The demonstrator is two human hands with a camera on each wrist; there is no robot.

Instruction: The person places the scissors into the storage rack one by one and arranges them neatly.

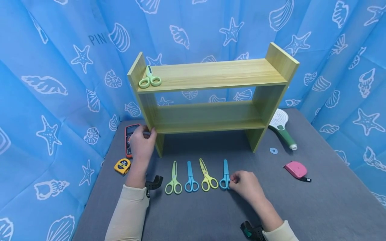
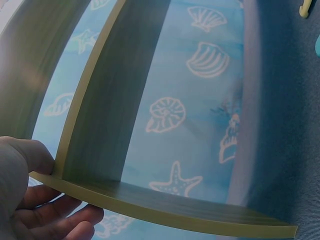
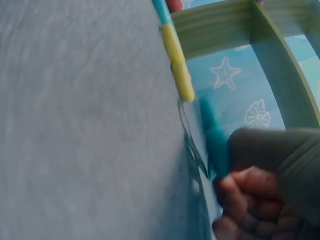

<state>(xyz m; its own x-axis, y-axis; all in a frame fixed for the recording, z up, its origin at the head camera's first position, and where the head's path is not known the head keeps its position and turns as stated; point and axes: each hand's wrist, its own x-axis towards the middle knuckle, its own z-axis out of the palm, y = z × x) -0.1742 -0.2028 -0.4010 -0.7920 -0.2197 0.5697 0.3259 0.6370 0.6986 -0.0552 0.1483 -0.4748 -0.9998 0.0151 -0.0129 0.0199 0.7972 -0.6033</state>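
Observation:
My left hand (image 1: 143, 144) grips the left side panel of a two-tier wooden shelf (image 1: 205, 129), thumb on the inner side and fingers around the outside, at the lower board's height. In the left wrist view that thumb lies by the joint of board and panel. The right hand (image 1: 245, 184) pinches the handle of the rightmost blue scissors (image 1: 225, 170), which look blurred in the right wrist view. To their left, in a row, lie yellow scissors (image 1: 205, 172), another blue pair of scissors (image 1: 190, 174) and light-green scissors (image 1: 174, 174). Pale-green scissors (image 1: 148, 78) rest on the top board's left end.
Left of the shelf are a red-edged multimeter (image 1: 129, 139) and a yellow tape measure (image 1: 122, 166). On the right lie a green-handled shower head (image 1: 281, 129), a small grey disc (image 1: 273, 151) and a pink tape measure (image 1: 297, 169). Behind hangs a blue shell-patterned curtain (image 1: 193, 30).

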